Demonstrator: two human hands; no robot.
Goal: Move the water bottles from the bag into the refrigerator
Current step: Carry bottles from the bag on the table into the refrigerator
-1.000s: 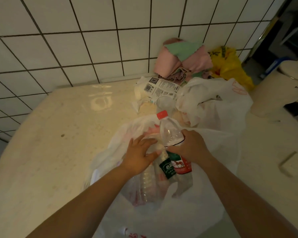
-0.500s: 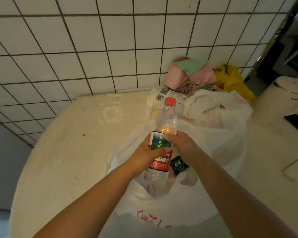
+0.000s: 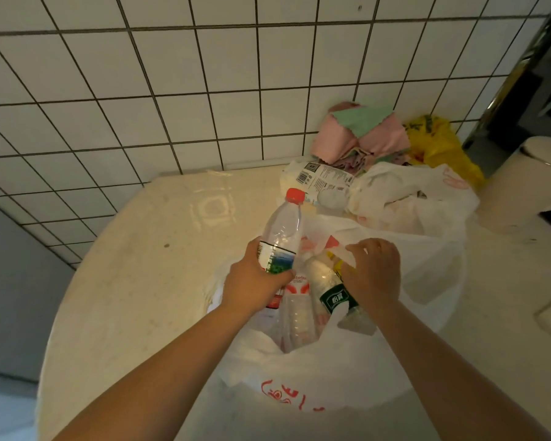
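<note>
Cream counter point(image 3: 134, 281) carries white bag point(image 3: 331, 377), cloths point(image 3: 360, 135), yellow bag point(image 3: 439, 148).

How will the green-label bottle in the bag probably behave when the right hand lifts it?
The green-label bottle looks like thin clear plastic, so it may dent under a firm grip. It lies tilted among other bottles and may slip. The loose white bag could cling to it.

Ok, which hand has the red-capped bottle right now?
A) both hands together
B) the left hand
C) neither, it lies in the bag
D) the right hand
B: the left hand grips the red-capped bottle around its label, lifted above the white bag, while the right hand reaches onto a green-labelled bottle inside the bag.
</note>
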